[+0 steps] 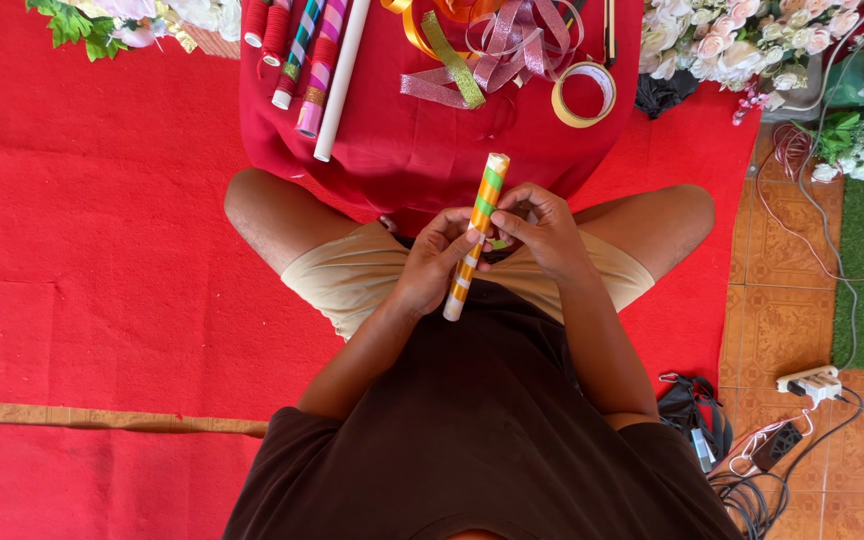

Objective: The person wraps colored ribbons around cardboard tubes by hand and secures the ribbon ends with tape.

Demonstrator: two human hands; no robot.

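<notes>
The striped roll [477, 232], banded orange, green and white, sits between both hands above the lap, its long axis running from about 7 o'clock at the near end to 1 o'clock at the far end, which points toward the red table [392, 160]. The left hand [430, 262] wraps the roll from the 9 o'clock side around its lower middle, fingers curled about it in a firm grasp. The right hand [542, 228] meets it from 3 o'clock, slightly higher up, thumb and fingertips pinched on the roll's edge near a small green bit; whether it grips the roll itself or only a loose flap of paper cannot be told. Both hands touch the roll, the left carrying more of its length. On the table, at 11 o'clock from the hands, lie more rolls [304, 60] side by side, with ribbons [497, 45] and a tape ring [583, 94] at 1 o'clock, well apart from the hands
</notes>
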